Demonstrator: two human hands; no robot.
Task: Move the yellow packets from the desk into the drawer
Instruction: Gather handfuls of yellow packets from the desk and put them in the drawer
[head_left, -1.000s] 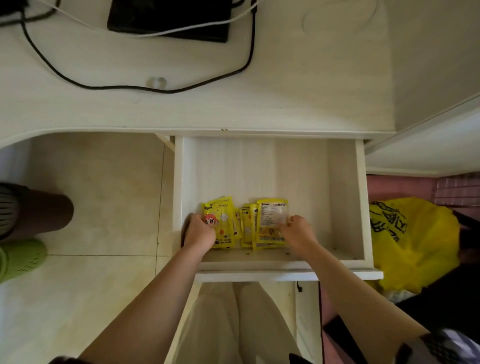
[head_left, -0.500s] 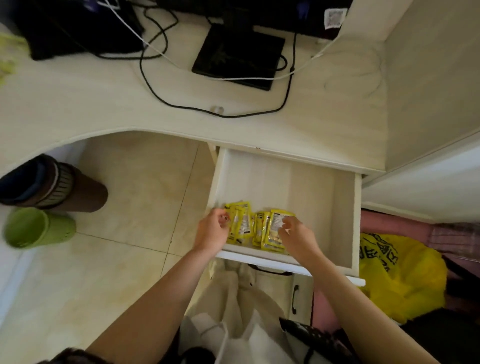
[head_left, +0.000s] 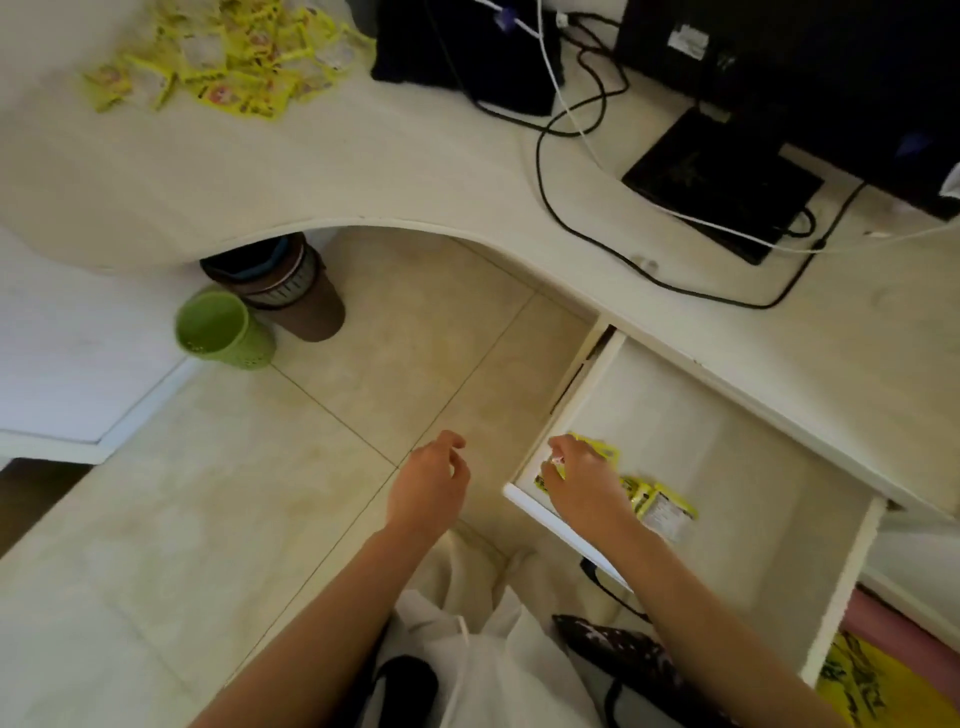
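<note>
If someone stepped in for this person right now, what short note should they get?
Left hand: empty, fingers loose, over the floor beside the drawer.
Right hand: inside the open white wooden drawer, on the small yellow foil packets lying at its front.
Done: a few packets are in the drawer.
Left: a scattered heap of yellow packets sits on the far left of the pale curved desk.

Single head-worn view, looking steeply down and forward. Worktop (head_left: 363, 171) lies far; open drawer (head_left: 727, 467) and floor (head_left: 260, 493) near.
</note>
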